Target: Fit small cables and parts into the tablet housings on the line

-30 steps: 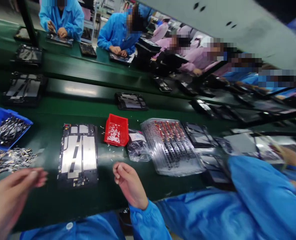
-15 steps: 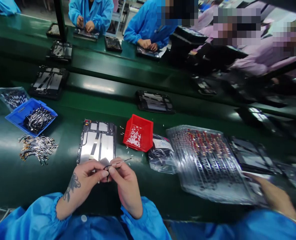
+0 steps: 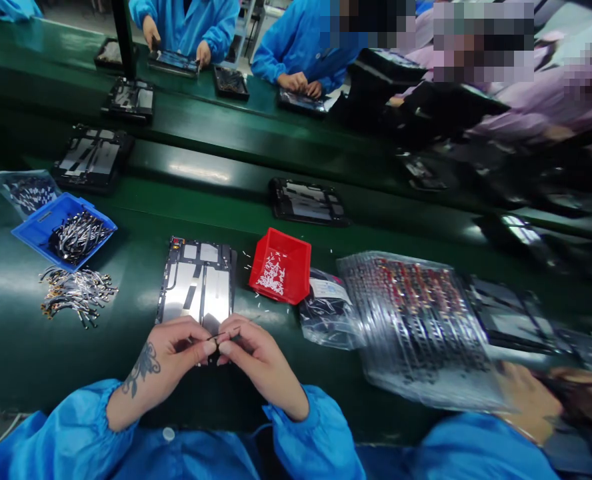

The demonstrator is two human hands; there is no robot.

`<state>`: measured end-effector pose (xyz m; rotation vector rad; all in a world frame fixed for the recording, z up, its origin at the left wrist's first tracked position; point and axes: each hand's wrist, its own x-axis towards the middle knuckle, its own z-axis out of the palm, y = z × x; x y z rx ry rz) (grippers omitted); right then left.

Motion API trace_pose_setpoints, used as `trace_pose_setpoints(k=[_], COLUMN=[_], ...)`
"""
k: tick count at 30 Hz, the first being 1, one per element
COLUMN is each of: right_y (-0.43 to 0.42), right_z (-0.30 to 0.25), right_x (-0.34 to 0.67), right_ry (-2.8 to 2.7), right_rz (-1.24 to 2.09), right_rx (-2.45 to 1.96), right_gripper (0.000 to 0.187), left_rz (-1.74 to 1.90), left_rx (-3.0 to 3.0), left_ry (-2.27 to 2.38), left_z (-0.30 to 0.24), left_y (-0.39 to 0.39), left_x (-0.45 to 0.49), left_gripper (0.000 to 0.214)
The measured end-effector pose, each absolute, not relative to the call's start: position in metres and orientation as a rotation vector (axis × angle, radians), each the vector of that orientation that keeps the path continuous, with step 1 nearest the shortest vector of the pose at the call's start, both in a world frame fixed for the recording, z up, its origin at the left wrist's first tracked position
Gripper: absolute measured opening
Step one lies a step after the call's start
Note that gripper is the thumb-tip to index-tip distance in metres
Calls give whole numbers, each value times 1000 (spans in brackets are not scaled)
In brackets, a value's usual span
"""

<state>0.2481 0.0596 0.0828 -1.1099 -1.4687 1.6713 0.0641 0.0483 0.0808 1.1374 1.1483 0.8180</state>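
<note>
My left hand and my right hand meet fingertip to fingertip over the near end of a tablet back frame that lies flat on the green bench. Between the fingers of both hands I pinch a thin dark cable. A red bin holding small white parts sits just right of the frame. Loose white bits lie scattered around the bin.
A blue bin of cables and a loose cable pile lie at left. Bagged parts and plastic trays lie at right, with a co-worker's hand on them. More frames ride the belt; other people work opposite.
My hands came together from apart and took the thin cable between them over the frame. In the last half second they barely moved. The view swung left.
</note>
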Motion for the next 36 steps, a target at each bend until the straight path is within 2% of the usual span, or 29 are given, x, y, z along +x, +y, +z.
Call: trace_pose_setpoints(k=[6, 8, 15, 19, 25, 36], right_y=[65, 63, 42, 40, 43, 41], right_z=[88, 88, 59, 53, 60, 61], right_x=[253, 250, 210, 191, 183, 182], right_ry=[-1816, -1805, -946, -692, -650, -674], right_rz=[1287, 1274, 1565, 1494, 1472, 1438], right_rx=[-1133, -1145, -1216, -1186, -1179, -1155], right_gripper=[15, 19, 29, 30, 27, 25], left_rz=[814, 857, 1187, 1302, 1396, 1484], left_rx=[1119, 1013, 605, 754, 1206, 1485], left_ry=[1161, 1187, 1208, 1320, 1498, 1362], left_z=[81, 79, 73, 64, 56, 56], left_y=[51, 52, 55, 49, 42, 41], left_x=[65, 67, 82, 87, 86, 85], left_gripper=[20, 16, 10, 9, 7, 20])
